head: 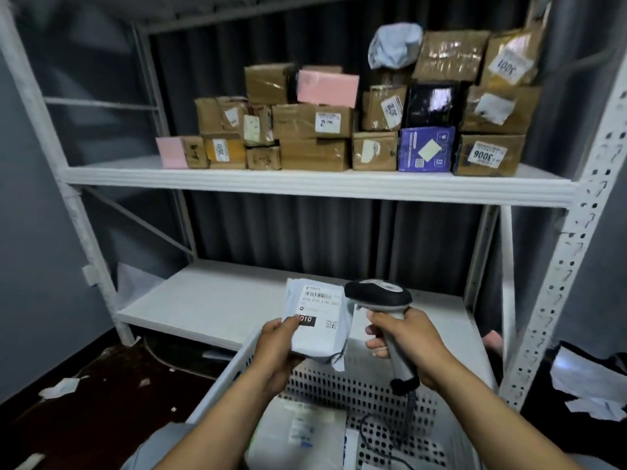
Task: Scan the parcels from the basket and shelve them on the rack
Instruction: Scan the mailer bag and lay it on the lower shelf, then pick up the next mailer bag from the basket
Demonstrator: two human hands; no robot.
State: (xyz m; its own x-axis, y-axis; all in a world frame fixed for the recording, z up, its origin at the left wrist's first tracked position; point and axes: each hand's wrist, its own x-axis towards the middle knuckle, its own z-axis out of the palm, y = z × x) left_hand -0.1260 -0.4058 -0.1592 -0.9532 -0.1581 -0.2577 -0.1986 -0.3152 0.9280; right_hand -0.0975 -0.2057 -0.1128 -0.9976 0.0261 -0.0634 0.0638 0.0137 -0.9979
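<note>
Head view: the left hand [276,344] gripped a white parcel [317,329] above the basket [356,391], label up; beside it the right hand [405,340] clasped the scanner [378,295]. Aiming squarely at the barcode [318,295] beyond the left thumb looked the surest read.

- Our left hand [276,347] pinches a white mailer parcel [319,320], label toward us, above the near perforated basket [339,385].
- Our right hand [403,344] grips a barcode scanner [378,295], its head just right of the parcel.
- Far off, taped cardboard boxes [314,122] crowd the upper shelf [237,179] of the rack [576,266].
</note>
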